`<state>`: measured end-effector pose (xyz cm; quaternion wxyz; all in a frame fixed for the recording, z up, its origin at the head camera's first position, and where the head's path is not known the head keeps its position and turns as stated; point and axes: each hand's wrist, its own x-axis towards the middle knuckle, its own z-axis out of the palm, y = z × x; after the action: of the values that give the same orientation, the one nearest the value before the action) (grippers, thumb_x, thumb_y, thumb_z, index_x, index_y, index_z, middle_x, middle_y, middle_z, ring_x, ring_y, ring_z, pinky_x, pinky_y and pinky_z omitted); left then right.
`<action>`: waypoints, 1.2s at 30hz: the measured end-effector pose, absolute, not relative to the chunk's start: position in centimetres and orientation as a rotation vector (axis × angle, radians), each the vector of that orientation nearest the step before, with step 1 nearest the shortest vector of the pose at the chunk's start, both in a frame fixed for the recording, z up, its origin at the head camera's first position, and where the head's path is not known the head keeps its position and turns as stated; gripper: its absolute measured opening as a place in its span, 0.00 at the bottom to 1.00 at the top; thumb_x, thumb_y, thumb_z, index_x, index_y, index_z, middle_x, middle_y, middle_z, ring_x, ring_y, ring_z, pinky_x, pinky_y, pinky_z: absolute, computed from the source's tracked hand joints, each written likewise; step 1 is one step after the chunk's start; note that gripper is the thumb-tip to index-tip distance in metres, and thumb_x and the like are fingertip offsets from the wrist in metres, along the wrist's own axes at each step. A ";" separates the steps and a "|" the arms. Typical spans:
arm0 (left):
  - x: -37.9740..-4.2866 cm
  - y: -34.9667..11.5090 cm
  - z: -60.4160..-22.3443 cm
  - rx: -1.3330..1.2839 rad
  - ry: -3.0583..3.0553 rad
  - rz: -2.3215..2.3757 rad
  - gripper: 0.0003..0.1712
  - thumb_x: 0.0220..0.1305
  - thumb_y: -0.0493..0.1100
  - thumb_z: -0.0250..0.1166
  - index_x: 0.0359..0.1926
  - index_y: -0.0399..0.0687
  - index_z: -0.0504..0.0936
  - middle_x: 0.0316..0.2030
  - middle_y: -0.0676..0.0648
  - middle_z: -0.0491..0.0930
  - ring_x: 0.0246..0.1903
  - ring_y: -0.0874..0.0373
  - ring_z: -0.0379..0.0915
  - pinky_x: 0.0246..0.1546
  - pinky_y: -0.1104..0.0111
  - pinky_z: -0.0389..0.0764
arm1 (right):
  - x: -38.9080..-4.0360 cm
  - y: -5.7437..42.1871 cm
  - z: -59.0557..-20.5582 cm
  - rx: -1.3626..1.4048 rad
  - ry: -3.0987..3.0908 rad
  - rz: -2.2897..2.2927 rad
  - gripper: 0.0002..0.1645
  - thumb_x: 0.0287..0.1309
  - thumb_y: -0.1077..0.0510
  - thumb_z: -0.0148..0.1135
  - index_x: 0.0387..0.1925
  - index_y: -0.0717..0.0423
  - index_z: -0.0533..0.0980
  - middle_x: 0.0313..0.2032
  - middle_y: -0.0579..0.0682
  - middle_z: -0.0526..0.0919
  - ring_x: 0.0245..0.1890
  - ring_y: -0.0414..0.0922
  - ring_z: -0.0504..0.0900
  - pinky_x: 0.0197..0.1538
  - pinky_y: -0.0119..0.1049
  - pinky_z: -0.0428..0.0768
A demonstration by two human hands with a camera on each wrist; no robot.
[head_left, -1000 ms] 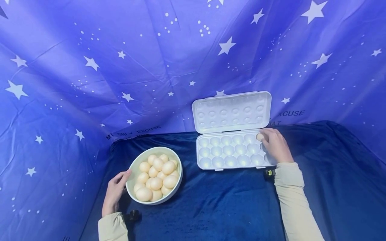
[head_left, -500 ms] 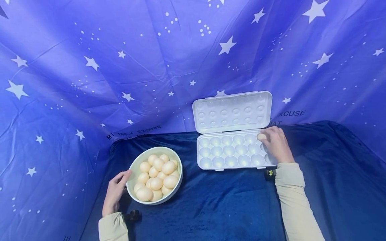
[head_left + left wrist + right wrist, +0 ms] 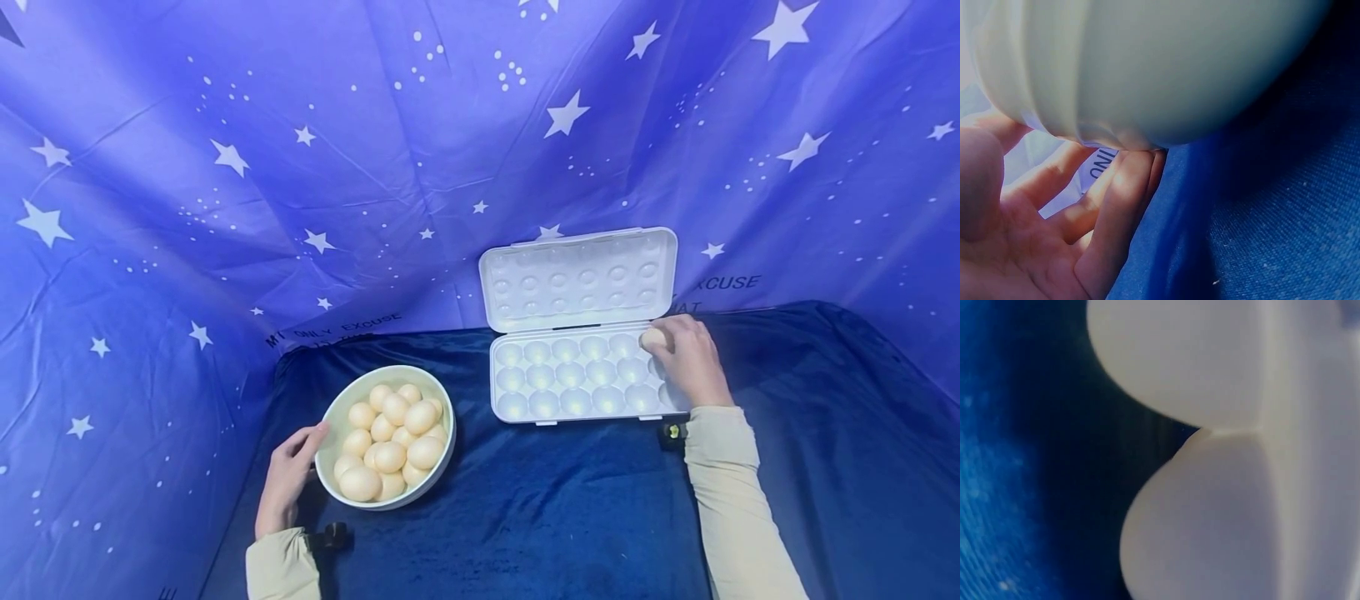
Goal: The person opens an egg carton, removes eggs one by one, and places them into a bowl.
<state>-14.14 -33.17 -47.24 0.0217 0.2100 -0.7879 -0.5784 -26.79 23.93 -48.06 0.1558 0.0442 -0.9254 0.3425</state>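
Observation:
In the head view my right hand (image 3: 690, 358) pinches a pale egg (image 3: 654, 338) at the back right corner of a white egg box (image 3: 577, 419), whose lid (image 3: 577, 283) stands open. The visible cups hold no eggs; the hand covers some on the right. A pale green bowl (image 3: 446, 462) piled with cream eggs (image 3: 390, 457) sits to the left. Fingertips of my left hand (image 3: 283, 479) rest against its outer side near the rim. In the left wrist view, extended fingers (image 3: 1124, 187) touch the bowl wall (image 3: 1166, 69).
Dark blue cloth (image 3: 525, 517) covers the table. Behind it hangs a blue curtain (image 3: 420, 167) printed with stars. The right wrist view holds only white rounded undersides of the box (image 3: 1204, 512) and blue cloth; the right hand is out of that view.
My right hand has shifted slightly to the right with the egg, and more of the egg shows. The left hand and the bowl have stayed in place.

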 end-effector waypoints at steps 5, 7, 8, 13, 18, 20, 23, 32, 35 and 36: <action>-14.1 -33.1 -47.2 0.644 -2.438 -1.791 0.24 0.70 0.57 0.61 0.49 0.39 0.82 0.30 0.61 0.81 0.32 0.67 0.79 0.34 0.70 0.83 | -26.4 23.7 -47.5 0.093 -2.584 0.979 0.20 0.58 0.64 0.68 0.51 0.68 0.77 0.51 0.67 0.76 0.52 0.65 0.73 0.56 0.63 0.69; -14.0 -33.1 -47.2 0.639 -2.442 -1.785 0.24 0.70 0.57 0.61 0.49 0.39 0.82 0.31 0.61 0.81 0.32 0.67 0.80 0.34 0.70 0.83 | -26.3 23.7 -47.3 0.084 -2.554 0.978 0.21 0.55 0.64 0.70 0.50 0.68 0.78 0.50 0.67 0.77 0.51 0.65 0.74 0.54 0.62 0.70; -14.0 -33.1 -47.2 0.638 -2.444 -1.780 0.25 0.70 0.57 0.61 0.49 0.39 0.82 0.31 0.61 0.81 0.32 0.67 0.80 0.34 0.70 0.83 | -26.2 23.6 -47.2 0.081 -2.546 0.979 0.21 0.54 0.63 0.70 0.49 0.68 0.78 0.50 0.67 0.77 0.51 0.65 0.74 0.54 0.61 0.70; -13.9 -33.0 -47.2 0.632 -2.461 -1.757 0.26 0.70 0.58 0.61 0.50 0.39 0.81 0.31 0.61 0.81 0.32 0.67 0.79 0.35 0.70 0.83 | -25.9 23.6 -47.1 0.076 -2.529 1.003 0.21 0.52 0.62 0.70 0.48 0.67 0.80 0.49 0.65 0.79 0.48 0.64 0.76 0.48 0.57 0.73; -13.9 -33.0 -47.2 0.623 -2.449 -1.774 0.26 0.70 0.57 0.61 0.50 0.38 0.81 0.31 0.61 0.81 0.31 0.67 0.79 0.34 0.71 0.83 | -25.7 23.3 -47.0 0.100 -2.524 1.020 0.20 0.52 0.63 0.70 0.47 0.67 0.81 0.48 0.64 0.79 0.45 0.61 0.77 0.44 0.52 0.72; -13.9 -33.0 -47.2 0.621 -2.444 -1.781 0.25 0.70 0.57 0.61 0.49 0.39 0.81 0.30 0.61 0.81 0.31 0.67 0.79 0.34 0.71 0.83 | -25.6 23.1 -46.9 0.112 -2.515 1.025 0.20 0.51 0.64 0.70 0.47 0.67 0.81 0.48 0.64 0.79 0.45 0.60 0.77 0.44 0.50 0.71; -13.8 -33.2 -47.2 0.624 -2.446 -1.783 0.23 0.70 0.57 0.61 0.48 0.41 0.82 0.30 0.62 0.81 0.31 0.67 0.79 0.33 0.71 0.83 | -25.5 22.7 -46.6 0.135 -2.490 1.027 0.20 0.49 0.65 0.71 0.46 0.67 0.81 0.47 0.64 0.79 0.44 0.60 0.77 0.44 0.50 0.71; -14.0 -33.4 -47.3 0.639 -2.447 -1.793 0.24 0.70 0.57 0.61 0.50 0.40 0.81 0.30 0.62 0.80 0.31 0.67 0.79 0.34 0.71 0.83 | -24.9 21.6 -45.3 0.213 -2.430 1.042 0.19 0.50 0.67 0.72 0.45 0.65 0.80 0.47 0.62 0.79 0.47 0.59 0.76 0.48 0.53 0.71; -14.2 -33.4 -47.3 0.642 -2.443 -1.805 0.23 0.70 0.56 0.61 0.50 0.40 0.81 0.30 0.61 0.80 0.31 0.67 0.79 0.34 0.70 0.83 | -24.7 21.4 -44.9 0.234 -2.420 1.046 0.19 0.49 0.67 0.72 0.46 0.65 0.80 0.48 0.62 0.79 0.48 0.58 0.75 0.49 0.52 0.70; -14.2 -33.5 -47.4 0.645 -2.440 -1.810 0.23 0.70 0.56 0.61 0.50 0.40 0.81 0.30 0.61 0.80 0.31 0.67 0.79 0.34 0.70 0.83 | -24.6 21.3 -44.7 0.240 -2.420 1.044 0.19 0.49 0.67 0.72 0.46 0.65 0.80 0.48 0.62 0.79 0.49 0.58 0.75 0.49 0.52 0.70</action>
<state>-14.21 -33.46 -47.36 0.0176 0.2076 -0.7855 -0.5827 -24.61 21.26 -44.69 0.2452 0.0879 -0.8865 0.3825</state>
